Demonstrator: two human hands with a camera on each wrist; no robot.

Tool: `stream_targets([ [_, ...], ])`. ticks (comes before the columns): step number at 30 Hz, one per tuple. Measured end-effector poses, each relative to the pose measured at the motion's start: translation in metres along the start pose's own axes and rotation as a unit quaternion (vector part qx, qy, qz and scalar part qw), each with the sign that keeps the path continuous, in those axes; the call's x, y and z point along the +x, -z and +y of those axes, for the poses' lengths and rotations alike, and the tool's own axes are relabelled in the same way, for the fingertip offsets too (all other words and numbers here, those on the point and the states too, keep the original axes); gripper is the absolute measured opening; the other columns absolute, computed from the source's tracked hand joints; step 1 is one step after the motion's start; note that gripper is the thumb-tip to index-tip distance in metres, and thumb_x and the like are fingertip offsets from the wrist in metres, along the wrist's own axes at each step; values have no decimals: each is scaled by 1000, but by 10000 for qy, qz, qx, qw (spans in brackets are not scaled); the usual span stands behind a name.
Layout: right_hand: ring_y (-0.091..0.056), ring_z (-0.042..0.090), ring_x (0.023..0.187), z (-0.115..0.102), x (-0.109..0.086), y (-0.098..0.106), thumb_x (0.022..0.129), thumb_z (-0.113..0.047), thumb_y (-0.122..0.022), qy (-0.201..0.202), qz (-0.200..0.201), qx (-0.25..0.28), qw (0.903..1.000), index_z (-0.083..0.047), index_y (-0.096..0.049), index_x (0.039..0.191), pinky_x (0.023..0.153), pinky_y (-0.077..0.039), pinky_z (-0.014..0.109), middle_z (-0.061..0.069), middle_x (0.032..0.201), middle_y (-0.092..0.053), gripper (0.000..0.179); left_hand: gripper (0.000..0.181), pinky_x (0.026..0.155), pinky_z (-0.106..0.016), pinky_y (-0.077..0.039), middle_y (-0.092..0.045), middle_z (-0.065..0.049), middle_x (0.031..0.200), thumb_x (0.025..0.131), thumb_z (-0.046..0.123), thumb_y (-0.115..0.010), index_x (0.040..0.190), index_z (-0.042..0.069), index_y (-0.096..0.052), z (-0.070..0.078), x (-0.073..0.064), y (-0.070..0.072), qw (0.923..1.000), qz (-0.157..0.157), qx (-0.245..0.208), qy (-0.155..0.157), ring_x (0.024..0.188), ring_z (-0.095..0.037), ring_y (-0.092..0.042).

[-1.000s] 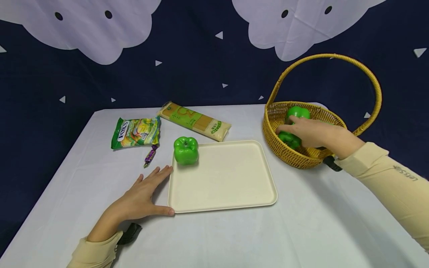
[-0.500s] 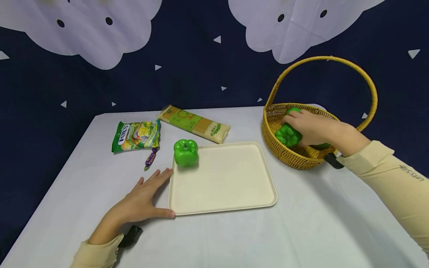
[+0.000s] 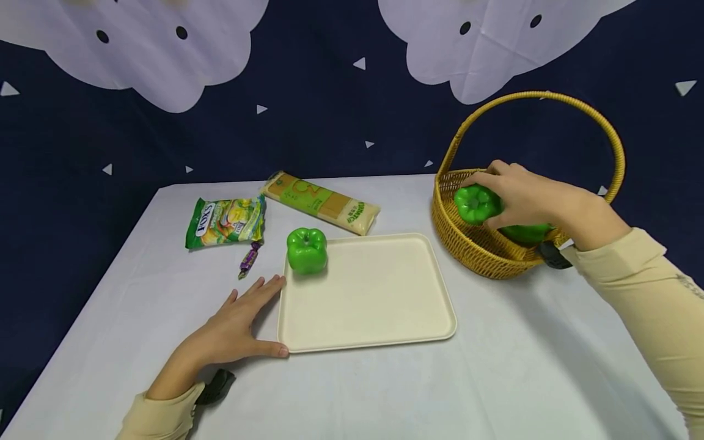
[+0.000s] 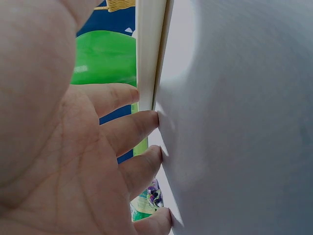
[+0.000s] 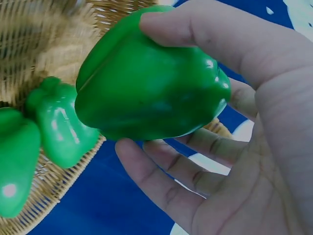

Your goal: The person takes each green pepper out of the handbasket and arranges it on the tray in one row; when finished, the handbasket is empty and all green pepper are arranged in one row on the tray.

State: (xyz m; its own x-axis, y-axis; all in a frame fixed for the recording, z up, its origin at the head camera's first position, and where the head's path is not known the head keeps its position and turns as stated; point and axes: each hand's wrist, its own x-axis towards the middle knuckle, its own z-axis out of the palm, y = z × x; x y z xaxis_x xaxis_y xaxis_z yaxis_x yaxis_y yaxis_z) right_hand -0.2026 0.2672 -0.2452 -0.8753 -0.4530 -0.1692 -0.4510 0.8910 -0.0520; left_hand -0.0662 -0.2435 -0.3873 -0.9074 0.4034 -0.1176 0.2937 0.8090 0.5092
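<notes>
White tabletop | my right hand grasps green pepper above basket | tray lies to its left | left hand flat, fingers relaxed, at tray edge.

The green pepper looks of smooth, glossy plastic. The basket is rough woven wicker. The tray is matt cream plastic; the tablecloth is matt.
</notes>
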Motion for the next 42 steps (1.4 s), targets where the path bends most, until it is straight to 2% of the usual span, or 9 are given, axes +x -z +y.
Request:
stream_targets([
  [5, -58, 43, 117, -2, -2, 8, 86, -27, -89, -26, 154, 259, 9995, -15, -46, 159, 92, -58, 60, 30, 140, -50, 86, 132, 121, -87, -10, -35, -19, 174, 66, 67, -95, 170, 12, -33, 1, 0, 1, 10000, -6, -18, 20, 162, -54, -24],
  [21, -60, 33, 111, -24, 3, 20, 88, -30, -90, 371, 605, 753, 9946, -15, -49, 156, 94, -56, 53, 21, 131, -56, 80, 131, 121, -87, -9, -35, -19, 174, 67, 65, -95, 169, 11, -33, 3, 0, 1, 10000, -38, -64, 54, 162, -53, -23],
  [26, -60, 33, 111, -30, 8, 19, 86, -31, -91, 520, 696, 882, 9923, -14, -50, 154, 95, -55, 54, 23, 131, -58, 81, 131, 121, -87, -9, -35, -19, 174, 67, 65, -95, 169, 12, -33, 3, 0, 1, 10000, -32, -50, 44, 162, -53, -23],
  [36, -61, 28, 111, -48, 22, 16, 87, -29, -90, 824, 811, 1210, 9859, -11, -52, 149, 97, -55, 48, 16, 132, -62, 75, 132, 121, -87, -10, -35, -18, 174, 66, 65, -96, 170, 12, -33, 3, 1, 1, 10000, -40, -21, 60, 162, -52, -24],
  [42, -64, 26, 106, -62, 33, 14, 87, -30, -90, 1013, 777, 1395, 9820, -12, -53, 147, 95, -57, 46, 13, 128, -66, 73, 131, 121, -87, -10, -35, -18, 174, 66, 64, -96, 169, 11, -34, 3, 1, 2, 10000, -44, -9, 70, 162, -52, -24],
])
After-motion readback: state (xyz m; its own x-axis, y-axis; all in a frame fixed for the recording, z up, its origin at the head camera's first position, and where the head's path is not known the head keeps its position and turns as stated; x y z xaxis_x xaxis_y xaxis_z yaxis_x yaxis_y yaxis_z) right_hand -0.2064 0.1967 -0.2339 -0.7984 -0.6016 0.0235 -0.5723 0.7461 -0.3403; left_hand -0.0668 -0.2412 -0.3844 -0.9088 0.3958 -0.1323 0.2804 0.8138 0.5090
